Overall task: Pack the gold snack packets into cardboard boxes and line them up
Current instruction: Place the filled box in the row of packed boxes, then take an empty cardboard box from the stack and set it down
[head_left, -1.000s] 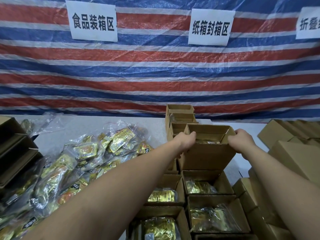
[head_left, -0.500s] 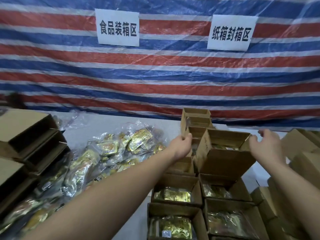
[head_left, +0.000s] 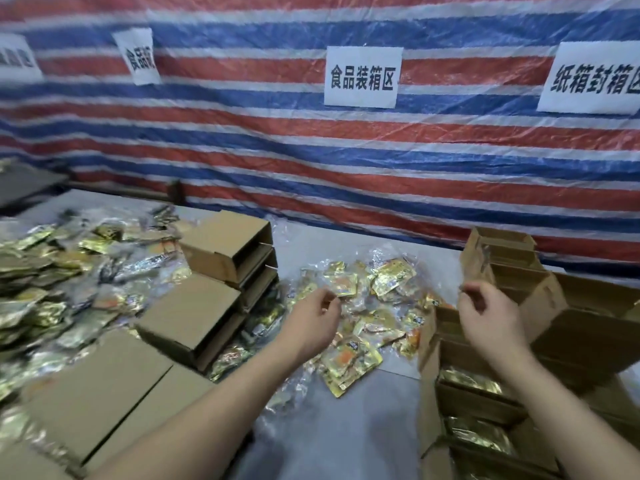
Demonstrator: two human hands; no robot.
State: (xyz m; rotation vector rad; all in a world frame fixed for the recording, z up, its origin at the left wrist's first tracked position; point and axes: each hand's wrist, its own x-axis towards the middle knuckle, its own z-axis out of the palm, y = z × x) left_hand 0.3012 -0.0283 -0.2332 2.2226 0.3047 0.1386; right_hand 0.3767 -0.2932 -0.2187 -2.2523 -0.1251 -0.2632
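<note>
Head view: both hands, left [head_left: 311, 323] and right [head_left: 488, 323], hover loosely curled, empty, over gold packets [head_left: 360, 327].

Both hands hang over the table [head_left: 346, 427], holding nothing. Just beyond the left hand [head_left: 308, 323] fingers lies a heap of packets [head_left: 367, 306]. Left of those fingers stand stacked boxes [head_left: 225, 271], with another heap of packets [head_left: 52, 271] farther left. Right of and below the right hand [head_left: 488, 323] fingers runs a row of boxes [head_left: 485, 393] with packets in them.
</note>
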